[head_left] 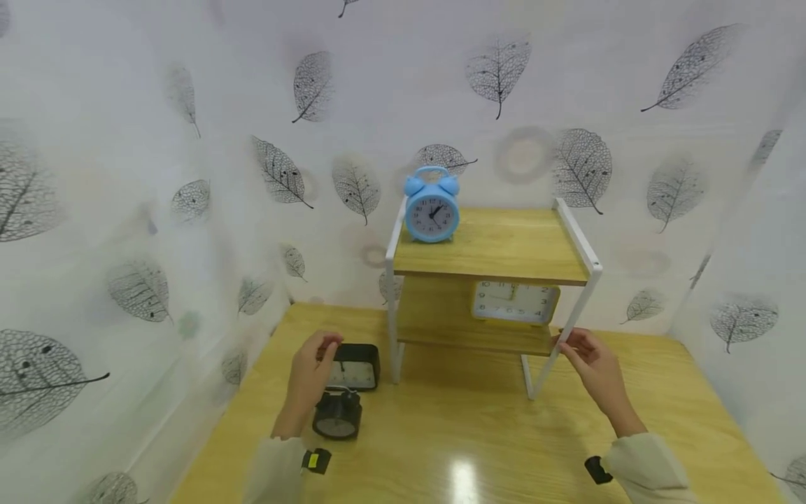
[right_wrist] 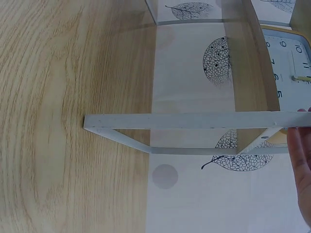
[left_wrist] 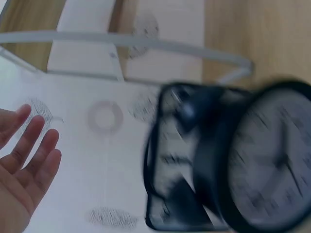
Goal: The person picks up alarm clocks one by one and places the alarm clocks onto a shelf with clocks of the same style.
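A two-tier shelf [head_left: 491, 264] with wooden boards and a white metal frame stands on the table. My right hand [head_left: 592, 364] grips its front right leg [right_wrist: 194, 120] at the lower board, fingers reaching behind the leg. My left hand [head_left: 310, 371] is raised beside two black clocks, fingers relaxed and apart, holding nothing. The rectangular black clock [head_left: 362, 374] stands behind the round black twin-bell alarm clock [left_wrist: 277, 160]. A light-blue twin-bell alarm clock [head_left: 432, 217] sits at the top board's left end. On the lower board, a yellow-rimmed rectangular clock [head_left: 516, 303] stands to the right, its top hidden.
Leaf-patterned white cloth [head_left: 220, 84] hangs behind and at both sides of the wooden table [head_left: 441, 427]. The shelf's white side rails [head_left: 579, 238] rise above the top board. A dark strap piece [head_left: 598, 470] shows by my right wrist, and another [head_left: 317, 460] by my left.
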{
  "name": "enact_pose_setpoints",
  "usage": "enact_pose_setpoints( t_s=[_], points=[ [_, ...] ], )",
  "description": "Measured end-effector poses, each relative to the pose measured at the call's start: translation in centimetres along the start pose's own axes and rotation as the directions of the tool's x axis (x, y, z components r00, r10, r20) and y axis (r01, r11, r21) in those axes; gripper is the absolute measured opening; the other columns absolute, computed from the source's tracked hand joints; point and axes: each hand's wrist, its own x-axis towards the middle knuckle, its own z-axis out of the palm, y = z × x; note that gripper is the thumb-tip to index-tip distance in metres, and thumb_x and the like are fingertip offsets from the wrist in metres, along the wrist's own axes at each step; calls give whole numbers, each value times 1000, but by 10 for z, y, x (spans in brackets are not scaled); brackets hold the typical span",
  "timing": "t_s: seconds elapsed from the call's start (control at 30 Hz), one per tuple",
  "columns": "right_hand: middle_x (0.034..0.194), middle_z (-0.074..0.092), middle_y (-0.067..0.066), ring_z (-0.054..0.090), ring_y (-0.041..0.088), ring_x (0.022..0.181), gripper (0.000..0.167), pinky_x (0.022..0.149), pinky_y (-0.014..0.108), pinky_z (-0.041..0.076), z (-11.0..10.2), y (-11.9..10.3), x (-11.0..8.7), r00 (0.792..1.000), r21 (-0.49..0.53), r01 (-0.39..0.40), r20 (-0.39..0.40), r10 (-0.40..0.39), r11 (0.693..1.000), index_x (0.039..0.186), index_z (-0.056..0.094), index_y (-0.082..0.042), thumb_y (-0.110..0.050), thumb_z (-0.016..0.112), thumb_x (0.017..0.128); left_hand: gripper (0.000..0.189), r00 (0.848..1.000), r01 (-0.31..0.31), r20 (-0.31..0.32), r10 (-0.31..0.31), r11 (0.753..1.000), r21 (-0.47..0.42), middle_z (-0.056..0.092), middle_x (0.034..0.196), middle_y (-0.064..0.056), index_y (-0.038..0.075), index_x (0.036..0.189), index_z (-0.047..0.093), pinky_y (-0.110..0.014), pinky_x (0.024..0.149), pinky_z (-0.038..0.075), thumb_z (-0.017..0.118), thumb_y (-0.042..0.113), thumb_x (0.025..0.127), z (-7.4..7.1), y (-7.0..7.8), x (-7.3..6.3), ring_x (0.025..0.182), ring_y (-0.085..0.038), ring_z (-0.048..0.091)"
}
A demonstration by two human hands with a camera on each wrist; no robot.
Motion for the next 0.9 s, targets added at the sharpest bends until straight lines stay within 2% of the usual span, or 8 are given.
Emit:
enact_pose_setpoints(
  t_s=[0.17,0.33,0.47,0.67,0.9],
  points=[
    [96,68,-15,64,-5,90,18,77,9,49,-6,1,-2,1000,7,6,-22,-6,1000,106,55,15,9,55,89,9,1000,-5,12,5,1000,11,67,93,-5,6,97,65,-23,72,52,58,5,92,-5,-14,-12,81,-10,59],
    [94,69,-13,65,-3,88,17,76,10,50,-9,4,-4,1000,34,-1,-29,2,999,103,54,19,10,55,88,11,995,28,96,-30,999,15,66,97,-4,8,101,65,-23,72,50,61,8,91,-3,-25,-23,84,-8,57],
    [93,70,-12,66,-3,86,15,75,11,50,-9,5,-5,1000,58,10,-29,-8,998,101,55,19,11,55,88,18,981,49,184,-59,997,59,66,104,-3,8,107,66,-26,71,50,62,12,90,0,-32,-31,88,-14,58],
    [90,70,-16,66,-4,84,13,74,10,51,-4,6,-2,1000,24,-2,-22,3,1000,98,57,18,8,55,89,27,956,18,286,-64,986,163,67,110,-6,6,112,65,-42,86,51,67,11,86,1,-36,-36,101,-24,63],
    [86,68,-21,65,-8,81,14,73,10,51,3,11,3,1000,-20,-29,-9,28,999,98,59,15,4,56,90,26,926,27,357,-119,967,254,69,107,-5,8,109,67,-41,90,49,69,14,84,0,-38,-41,100,-22,64]
  ],
)
